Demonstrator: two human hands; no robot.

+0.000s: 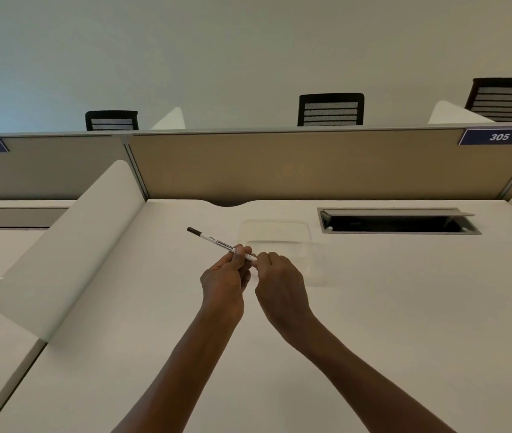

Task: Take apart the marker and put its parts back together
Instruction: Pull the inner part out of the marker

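Note:
A thin white marker with black print and a dark end cap points up and to the left, held above the white desk. My left hand pinches the barrel near its right end with thumb and fingers. My right hand meets it from the right, its fingers curled round the marker's right tip, which is hidden inside them. Whether a cap sits on that end cannot be told.
A clear plastic tray lies on the desk just behind the hands. An open cable hatch is set in the desk at the right. A white side divider stands at the left and a beige partition closes the back.

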